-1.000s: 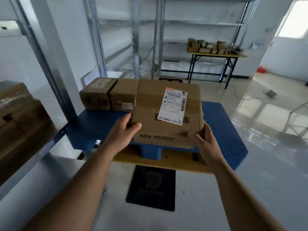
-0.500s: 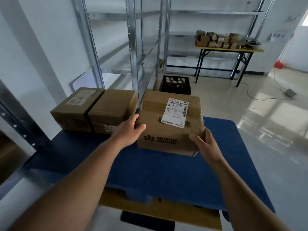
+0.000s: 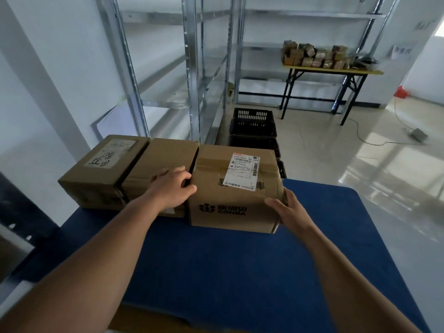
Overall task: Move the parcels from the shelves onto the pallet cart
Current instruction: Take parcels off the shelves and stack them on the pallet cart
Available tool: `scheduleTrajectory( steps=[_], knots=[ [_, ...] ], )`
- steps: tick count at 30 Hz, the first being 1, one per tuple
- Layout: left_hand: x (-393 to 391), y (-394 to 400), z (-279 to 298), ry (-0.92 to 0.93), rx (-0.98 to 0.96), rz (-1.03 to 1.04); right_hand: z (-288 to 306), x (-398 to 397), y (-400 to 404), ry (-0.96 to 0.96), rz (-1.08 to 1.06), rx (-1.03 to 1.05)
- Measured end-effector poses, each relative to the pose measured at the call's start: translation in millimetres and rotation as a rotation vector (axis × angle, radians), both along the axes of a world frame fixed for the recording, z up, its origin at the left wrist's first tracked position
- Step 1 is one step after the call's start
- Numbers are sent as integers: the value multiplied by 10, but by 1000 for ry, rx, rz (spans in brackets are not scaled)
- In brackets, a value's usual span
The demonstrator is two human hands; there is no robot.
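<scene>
Half a second ago we carried the labelled parcel (image 3: 236, 188) above the pallet cart (image 3: 240, 272); now it sits there, touching the middle parcel (image 3: 163, 162), our left hand (image 3: 171, 188) and right hand (image 3: 287, 210) still gripping its sides, release next.

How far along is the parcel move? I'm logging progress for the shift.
Done: two brown cardboard parcels sit side by side on the blue pallet cart deck. In hand: a third brown cardboard parcel with a white label, held between the left hand and right hand, sits beside them. Left: unclear; the visible metal shelves show no parcels.
</scene>
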State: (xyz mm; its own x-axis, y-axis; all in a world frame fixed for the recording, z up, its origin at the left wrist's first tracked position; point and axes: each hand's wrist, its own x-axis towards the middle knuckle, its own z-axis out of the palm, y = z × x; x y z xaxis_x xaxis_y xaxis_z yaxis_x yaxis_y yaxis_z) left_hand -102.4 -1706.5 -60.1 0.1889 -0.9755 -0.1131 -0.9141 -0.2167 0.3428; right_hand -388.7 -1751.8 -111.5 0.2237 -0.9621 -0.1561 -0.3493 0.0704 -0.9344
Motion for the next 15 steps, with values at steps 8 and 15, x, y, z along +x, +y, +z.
scheduleTrajectory(
  steps=[8,15],
  knots=[
    [88,-29,71,-27,33,-35,-14,76,-47,23,7,6],
    [54,-7,110,-37,37,-35,34,65,-81,95,35,13]
  ],
)
